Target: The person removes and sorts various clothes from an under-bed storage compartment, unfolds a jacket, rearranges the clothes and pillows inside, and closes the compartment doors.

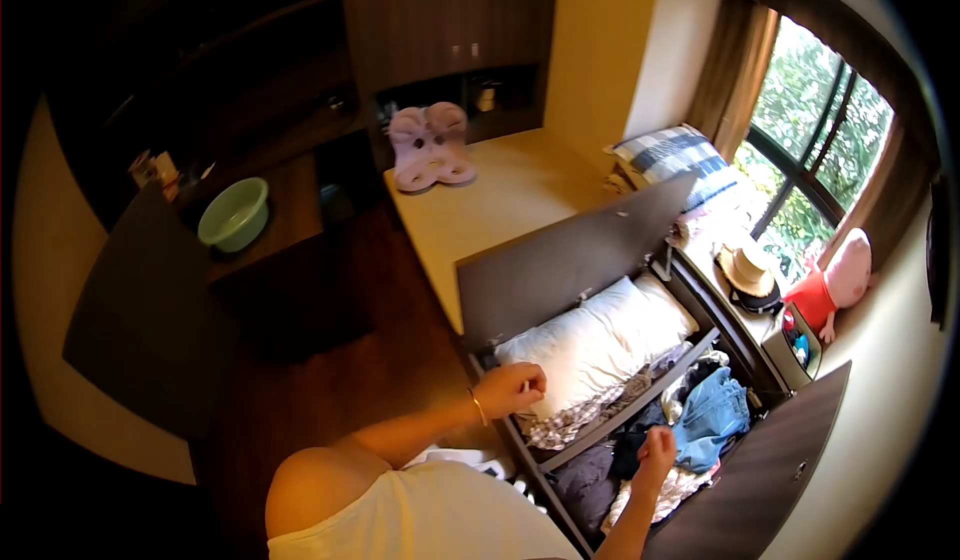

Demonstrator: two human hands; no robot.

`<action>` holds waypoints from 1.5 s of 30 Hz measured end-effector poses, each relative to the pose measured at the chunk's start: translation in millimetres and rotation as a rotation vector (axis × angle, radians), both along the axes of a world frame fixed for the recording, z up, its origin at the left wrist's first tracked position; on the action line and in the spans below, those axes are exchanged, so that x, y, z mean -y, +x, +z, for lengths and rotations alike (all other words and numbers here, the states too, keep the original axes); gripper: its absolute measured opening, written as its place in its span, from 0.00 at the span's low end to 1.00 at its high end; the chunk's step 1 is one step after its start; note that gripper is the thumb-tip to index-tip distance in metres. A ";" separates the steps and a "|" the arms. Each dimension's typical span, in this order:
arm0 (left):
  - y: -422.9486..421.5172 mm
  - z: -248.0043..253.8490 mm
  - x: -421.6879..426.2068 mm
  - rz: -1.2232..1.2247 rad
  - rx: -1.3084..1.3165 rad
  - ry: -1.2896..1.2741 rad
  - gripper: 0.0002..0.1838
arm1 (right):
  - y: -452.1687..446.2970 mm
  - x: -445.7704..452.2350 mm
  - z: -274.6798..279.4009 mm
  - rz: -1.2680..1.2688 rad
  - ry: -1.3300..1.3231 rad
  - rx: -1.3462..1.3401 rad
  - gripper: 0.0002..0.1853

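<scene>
My left hand [510, 391], with a thin bracelet at the wrist, is held with curled fingers over the near end of a white pillow [590, 345]. No object shows in it. The pillow lies in the far compartment of an open storage box, with checked cloth [563, 424] beside it. Above the near compartment, my right hand [656, 451] is closed, and I see nothing hanging from it. Blue denim clothing [712, 418] lies just right of that hand. Dark clothing [587, 485] and pale patterned cloth [675, 495] fill the space around and below it.
Two raised lids, one far [580, 250] and one right [780, 470], flank the compartments. A divider bar [625, 400] separates them. A straw hat [745, 270], a red-dressed plush toy [832, 285] and a small bin [795, 350] line the window ledge. A green basin [235, 217] stands left; a pink cushion [432, 148] sits behind.
</scene>
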State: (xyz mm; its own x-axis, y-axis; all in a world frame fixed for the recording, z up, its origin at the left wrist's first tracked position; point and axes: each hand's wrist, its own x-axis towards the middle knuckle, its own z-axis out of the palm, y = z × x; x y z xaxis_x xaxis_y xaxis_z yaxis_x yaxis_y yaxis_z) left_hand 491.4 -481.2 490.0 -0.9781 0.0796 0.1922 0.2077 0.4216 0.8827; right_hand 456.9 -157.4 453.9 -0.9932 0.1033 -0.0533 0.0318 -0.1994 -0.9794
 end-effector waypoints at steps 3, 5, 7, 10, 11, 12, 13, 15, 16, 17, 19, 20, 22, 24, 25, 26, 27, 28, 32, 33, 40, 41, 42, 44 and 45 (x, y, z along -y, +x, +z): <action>68.3 17.8 85.2 0.168 0.066 -0.062 0.07 | 21.7 101.5 116.2 0.210 -0.235 -0.179 0.03; 117.0 7.2 142.4 0.373 0.078 -0.057 0.07 | 47.0 166.0 178.8 0.378 -0.364 -0.346 0.05; 167.1 2.1 191.0 0.596 0.091 -0.173 0.06 | 78.2 218.2 233.9 0.625 -0.453 -0.500 0.06; 232.8 1.4 232.1 0.883 0.042 -0.107 0.05 | 112.8 268.9 285.3 1.006 -0.566 -0.684 0.09; 252.0 -5.4 243.8 0.970 0.030 -0.073 0.05 | 113.9 280.4 299.4 1.231 -0.579 -0.716 0.09; 270.5 -16.9 253.6 1.053 0.017 -0.038 0.05 | 118.8 294.6 308.3 1.304 -0.590 -0.802 0.08; 285.3 -24.9 259.5 1.135 0.000 0.001 0.05 | 119.4 310.8 315.8 1.399 -0.616 -0.914 0.09; 307.1 -34.1 261.2 1.214 -0.057 0.043 0.04 | 115.1 343.4 331.0 1.620 -0.691 -1.155 0.13; 314.5 -42.4 261.1 1.237 -0.058 0.062 0.04 | 114.1 354.6 335.1 1.744 -0.737 -1.289 0.16; 318.8 -50.6 259.8 1.267 -0.057 0.082 0.04 | 121.8 356.9 337.5 1.714 -0.723 -1.174 0.14; 318.2 -61.3 254.4 1.272 -0.032 0.068 0.04 | 141.8 353.2 346.3 1.662 -0.700 -0.937 0.11; 310.5 -58.3 250.8 1.275 -0.041 0.046 0.04 | 145.1 354.1 349.0 1.698 -0.701 -0.870 0.11; 292.9 -52.2 243.7 1.280 -0.075 0.031 0.04 | 144.8 357.4 353.7 1.810 -0.683 -0.845 0.11; 277.7 -74.8 236.8 1.311 -0.087 0.068 0.04 | 141.2 359.7 359.0 1.926 -0.698 -0.819 0.12; 272.3 -103.0 241.2 1.335 -0.072 0.096 0.04 | 138.3 360.1 360.6 1.976 -0.718 -0.806 0.11; 272.1 -131.9 242.1 1.348 0.030 0.123 0.05 | 135.8 360.4 361.2 2.022 -0.738 -0.796 0.11; 275.4 -166.7 240.7 1.352 0.128 0.156 0.06 | 133.3 361.6 361.7 2.080 -0.761 -0.824 0.11; 288.1 -212.2 236.8 1.424 0.277 0.096 0.07 | 129.6 363.6 363.1 2.129 -0.776 -0.856 0.11; 366.2 -308.9 195.6 1.320 1.086 -0.260 0.10 | 129.1 358.5 354.5 2.136 -0.898 -0.878 0.11; 389.1 -311.1 183.6 1.092 1.258 -0.453 0.11 | 126.9 358.7 354.1 2.162 -0.911 -0.883 0.10; 477.0 -284.8 105.4 0.840 1.599 -0.497 0.13 | 129.0 336.0 349.0 2.100 -0.825 -0.731 0.08; 487.1 -312.2 112.1 0.868 1.546 -0.547 0.14 | 129.6 335.1 349.2 2.093 -0.806 -0.735 0.08; 499.1 -345.3 118.3 0.894 1.492 -0.597 0.14 | 130.8 334.6 349.2 2.091 -0.789 -0.738 0.07; 481.8 -344.8 126.4 0.994 1.479 -0.593 0.13 | 146.5 334.6 338.2 1.984 -0.936 -0.741 0.06; 445.7 -297.2 128.8 1.072 1.516 -0.540 0.13 | 149.3 334.6 338.0 1.991 -0.950 -0.723 0.06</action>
State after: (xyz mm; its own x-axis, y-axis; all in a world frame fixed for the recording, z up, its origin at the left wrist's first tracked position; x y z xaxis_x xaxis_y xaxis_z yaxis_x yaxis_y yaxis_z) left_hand 937.1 -610.0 192.8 0.0448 -0.8220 -0.5678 -0.9774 0.0816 -0.1952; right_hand 606.2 -492.0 791.9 0.3299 -0.5034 0.7986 0.5102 -0.6167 -0.5996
